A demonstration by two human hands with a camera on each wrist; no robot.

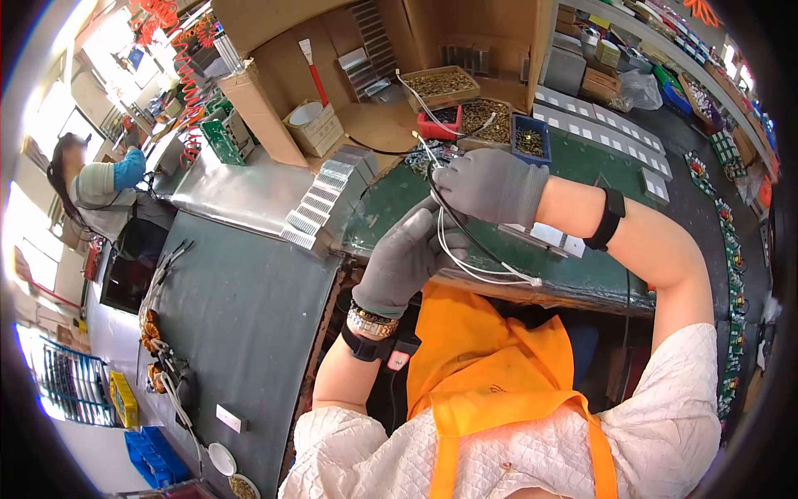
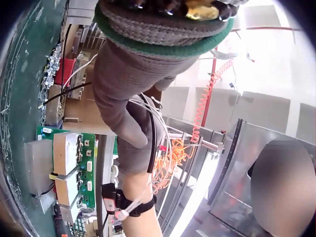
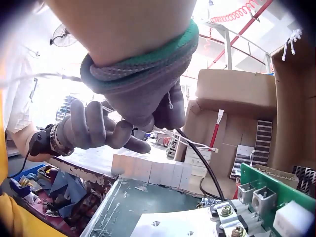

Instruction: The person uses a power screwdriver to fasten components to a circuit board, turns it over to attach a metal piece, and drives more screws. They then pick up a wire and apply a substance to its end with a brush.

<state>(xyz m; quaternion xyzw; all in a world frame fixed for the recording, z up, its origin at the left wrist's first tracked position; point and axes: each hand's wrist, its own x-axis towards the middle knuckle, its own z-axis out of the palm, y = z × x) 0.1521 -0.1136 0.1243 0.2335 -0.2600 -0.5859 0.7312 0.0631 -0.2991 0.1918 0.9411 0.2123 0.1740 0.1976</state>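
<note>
Both hands wear grey gloves and meet over the front of the green-topped bench. My right hand grips a bundle of white wires and a black cable. Just below and to its left, my left hand pinches the same bundle with bent fingers, as the left wrist view shows. The wires loop down to a white connector near the bench's front edge. In the right wrist view, the black cable runs down from the right hand beside a green circuit board.
Metal heat sinks stand in a row at the bench's left. Behind the hands are a red tray, a blue tray of small metal parts, and a cardboard box. Another person sits at far left.
</note>
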